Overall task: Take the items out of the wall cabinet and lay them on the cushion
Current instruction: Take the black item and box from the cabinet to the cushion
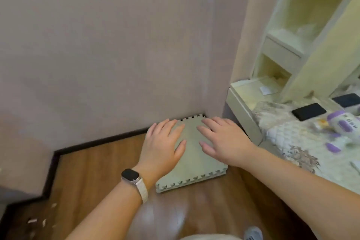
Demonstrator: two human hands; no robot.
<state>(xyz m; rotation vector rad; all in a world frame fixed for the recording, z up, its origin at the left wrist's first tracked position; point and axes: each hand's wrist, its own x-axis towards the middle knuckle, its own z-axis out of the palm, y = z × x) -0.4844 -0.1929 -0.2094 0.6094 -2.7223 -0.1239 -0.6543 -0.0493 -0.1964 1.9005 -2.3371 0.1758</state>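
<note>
Cushion (191, 163), a pale green foam tile with jigsaw edges, lies on the wooden floor (93, 177) in the wall corner.
Both the left hand (162, 146) and right hand (224, 140) are spread flat over it, each grip fully open and empty. Open cabinet shelves (303, 15) stand to the right, above a quilted bed (292, 138).

We see a pale green foam mat (191, 159), brown wood floor (93, 177), mauve wall (107, 45), cream shelves (303, 25), floral-patterned quilt (292, 142).
</note>
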